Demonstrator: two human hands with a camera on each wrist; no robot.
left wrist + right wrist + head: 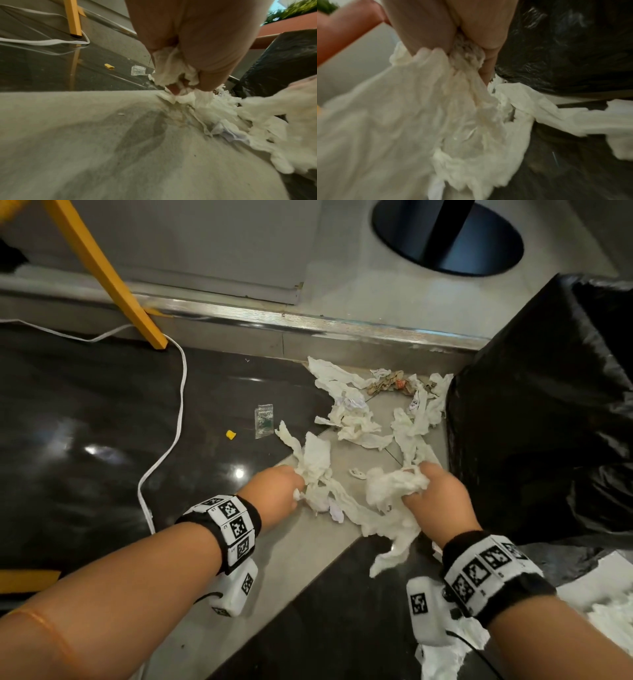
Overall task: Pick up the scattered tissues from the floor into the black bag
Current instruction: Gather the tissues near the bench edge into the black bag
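Note:
White crumpled tissues (356, 419) lie scattered over the grey floor tile beside the black bag (548, 412), which stands at the right. My left hand (277, 491) grips a bunch of tissues (171, 70) low on the floor, its fingers curled round them. My right hand (435, 491) clutches another wad of tissues (467, 56) whose loose ends (390, 539) trail down to the floor. The bag (565, 47) fills the right of the right wrist view, close behind that hand. More tissue (609, 614) lies at the lower right.
A yellow chair leg (113, 282) and a white cable (171, 436) cross the dark floor at the left. A small clear packet (263, 421), a yellow scrap (231, 434) and brown crumpled litter (387, 383) lie near the tissues. A metal floor strip (308, 320) runs behind; a black round table base (448, 237) stands beyond.

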